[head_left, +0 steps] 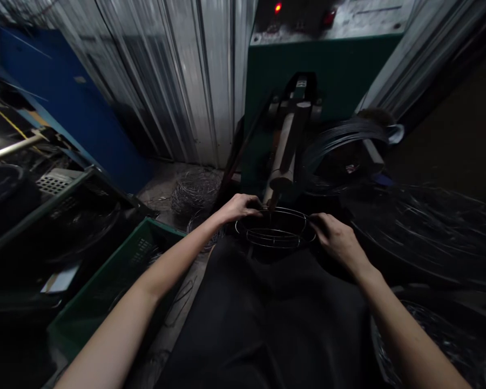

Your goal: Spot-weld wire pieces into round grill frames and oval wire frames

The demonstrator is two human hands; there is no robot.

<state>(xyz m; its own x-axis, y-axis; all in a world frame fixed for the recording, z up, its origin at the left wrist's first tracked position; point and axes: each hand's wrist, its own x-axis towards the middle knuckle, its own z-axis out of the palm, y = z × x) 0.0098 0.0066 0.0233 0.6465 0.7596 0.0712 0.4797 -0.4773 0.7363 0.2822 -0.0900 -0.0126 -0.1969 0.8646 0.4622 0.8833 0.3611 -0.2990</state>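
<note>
A round wire frame (276, 247) made of thin metal rings is held level over the dark apron on my lap. My left hand (243, 207) grips its left rim with the fingers closed, close to the lower tip of the machine. On the opposite side, my right hand (335, 235) pinches the right rim. Just beyond the frame stands a green machine (348, 67) with two cylindrical arms (282, 175) reaching toward me. The far rim of the frame lies at the arms' tip; whether they touch I cannot tell.
A green plastic crate (101, 275) sits at left, beside tangled wire (196, 192) on the floor. Coils of wire (340, 143) hang right of the machine. Dark tubs of wire pieces (441, 335) stand at right. A red lamp (278, 7) glows on the panel.
</note>
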